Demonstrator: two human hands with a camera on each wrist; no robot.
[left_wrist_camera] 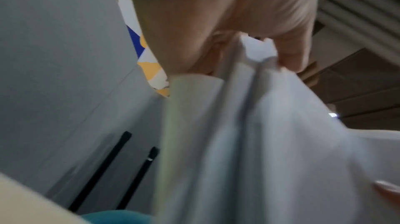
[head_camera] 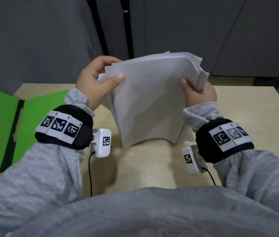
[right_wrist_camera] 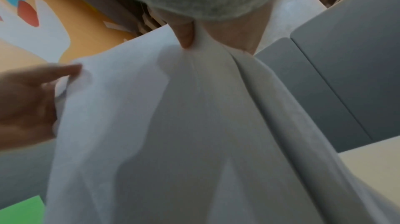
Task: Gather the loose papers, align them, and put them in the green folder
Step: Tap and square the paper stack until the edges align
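Note:
A stack of white papers (head_camera: 152, 100) stands upright above the middle of the wooden table (head_camera: 152, 168), its sheets uneven and fanned at the top right. My left hand (head_camera: 97, 82) grips the stack's upper left edge, thumb in front and fingers behind. My right hand (head_camera: 198, 94) pinches the right edge, thumb on the front sheet. The left wrist view shows the papers (left_wrist_camera: 259, 142) edge-on under my left hand (left_wrist_camera: 249, 27). In the right wrist view the papers (right_wrist_camera: 184, 133) fill the frame, with my right hand (right_wrist_camera: 194, 38) pinching them. The green folder (head_camera: 32, 124) lies open at the table's left.
Grey cabinets (head_camera: 203, 31) and two black poles (head_camera: 126, 26) stand behind the table. The table's far edge runs just behind the papers. Bare table surface lies in front of the stack, near my body.

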